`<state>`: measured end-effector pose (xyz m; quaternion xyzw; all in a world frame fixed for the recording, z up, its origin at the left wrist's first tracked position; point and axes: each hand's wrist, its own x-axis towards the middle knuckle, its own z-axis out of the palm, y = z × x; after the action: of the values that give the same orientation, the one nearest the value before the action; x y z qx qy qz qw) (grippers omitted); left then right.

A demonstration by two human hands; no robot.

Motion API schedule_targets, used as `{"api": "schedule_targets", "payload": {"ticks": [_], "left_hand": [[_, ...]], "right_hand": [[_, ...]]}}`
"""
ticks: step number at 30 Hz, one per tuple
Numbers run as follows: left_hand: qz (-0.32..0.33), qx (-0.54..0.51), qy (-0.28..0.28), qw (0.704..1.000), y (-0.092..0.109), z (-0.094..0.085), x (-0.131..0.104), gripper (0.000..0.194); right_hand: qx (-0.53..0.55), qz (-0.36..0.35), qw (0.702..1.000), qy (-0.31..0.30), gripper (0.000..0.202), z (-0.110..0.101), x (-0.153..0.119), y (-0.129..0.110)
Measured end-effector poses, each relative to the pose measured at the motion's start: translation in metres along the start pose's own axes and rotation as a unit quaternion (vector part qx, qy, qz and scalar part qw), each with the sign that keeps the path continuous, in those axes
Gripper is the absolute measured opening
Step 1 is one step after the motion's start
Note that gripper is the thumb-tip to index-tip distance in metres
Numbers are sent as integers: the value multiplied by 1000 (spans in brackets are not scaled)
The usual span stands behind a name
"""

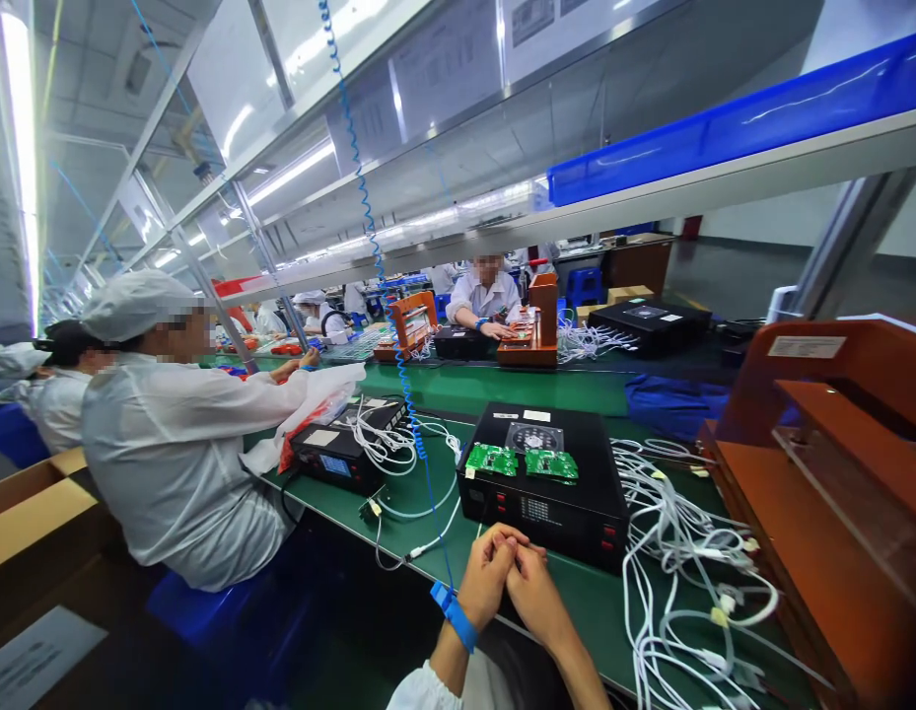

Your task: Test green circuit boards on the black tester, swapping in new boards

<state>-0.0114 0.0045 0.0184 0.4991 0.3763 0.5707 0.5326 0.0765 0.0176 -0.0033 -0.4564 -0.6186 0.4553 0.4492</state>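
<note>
My left hand (485,580), with a blue wrist strap (453,613) on its wrist, is closed and touches my right hand (532,588), also closed. The two meet fingers to fingers at the bench's front edge; whatever may be inside them is hidden. Just beyond them stands a black box-shaped device (542,518) with a fan grille and red switches. On its top lie two green circuit boards, the left one (491,460) and the right one (551,465), side by side and apart from my hands.
White cables (669,513) lie tangled right of the device, beside a brown wooden fixture (805,493). To the left are a second black device (339,459) and a seated co-worker (176,434). A coiled blue cord (370,227) hangs down. Another person (485,294) works opposite.
</note>
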Motion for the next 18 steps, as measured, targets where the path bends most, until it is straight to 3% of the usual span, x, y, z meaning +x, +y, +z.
{"api": "schedule_targets", "payload": {"ticks": [10, 18], "left_hand": [[26, 86, 4, 996, 8, 3, -5, 42], [26, 46, 0, 999, -2, -2, -3, 43]], "right_hand": [[-3, -13, 1000, 22, 53, -5, 0, -1], [19, -4, 1000, -9, 54, -4, 2, 3]]}}
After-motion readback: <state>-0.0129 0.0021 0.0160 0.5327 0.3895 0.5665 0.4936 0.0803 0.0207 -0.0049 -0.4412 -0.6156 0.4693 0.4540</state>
